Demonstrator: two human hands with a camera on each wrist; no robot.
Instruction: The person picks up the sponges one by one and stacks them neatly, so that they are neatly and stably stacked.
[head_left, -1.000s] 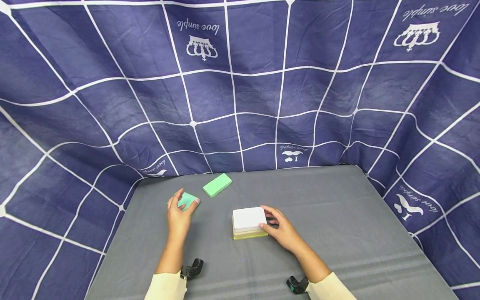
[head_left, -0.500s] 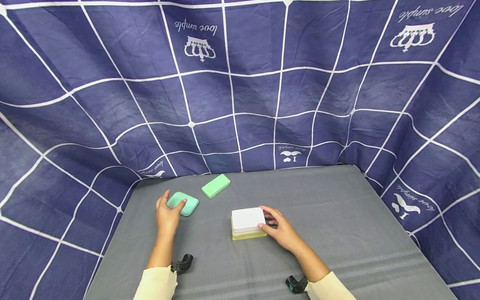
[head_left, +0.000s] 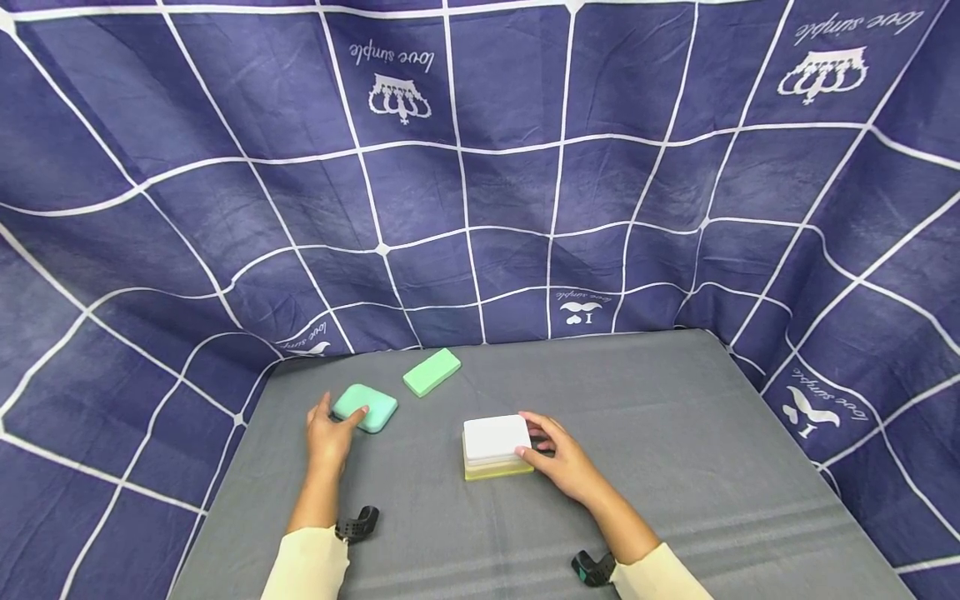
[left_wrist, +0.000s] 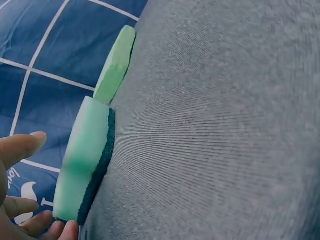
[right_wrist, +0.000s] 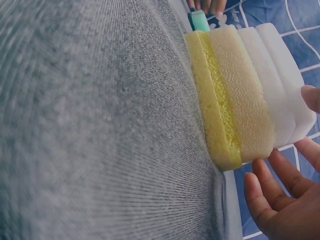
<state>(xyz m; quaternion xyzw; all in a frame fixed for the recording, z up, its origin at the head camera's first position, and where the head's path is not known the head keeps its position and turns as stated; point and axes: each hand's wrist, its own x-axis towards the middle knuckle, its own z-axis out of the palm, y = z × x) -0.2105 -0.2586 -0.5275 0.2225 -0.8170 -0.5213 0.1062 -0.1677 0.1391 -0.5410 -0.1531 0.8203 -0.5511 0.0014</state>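
Fingers of the right hand (head_left: 564,465) curl around the right end of the white-and-yellow sponge stack (head_left: 495,442), on grey cloth (head_left: 637,400); farther left, the left hand (head_left: 326,442) has its fingers spread at the teal sponge (head_left: 375,403), whose dark layer (left_wrist: 102,165) faces down. Beyond lies a pale green block (head_left: 432,372), before blue, white-lined fabric (head_left: 517,192). The sleeves (head_left: 307,567) are cut off below; whether every left fingertip touches is hard to tell.

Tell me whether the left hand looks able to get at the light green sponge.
Likely yes. The left hand seems to grip nothing, and nothing lies on the light green sponge. The teal sponge sits between them but looks low enough to reach over.
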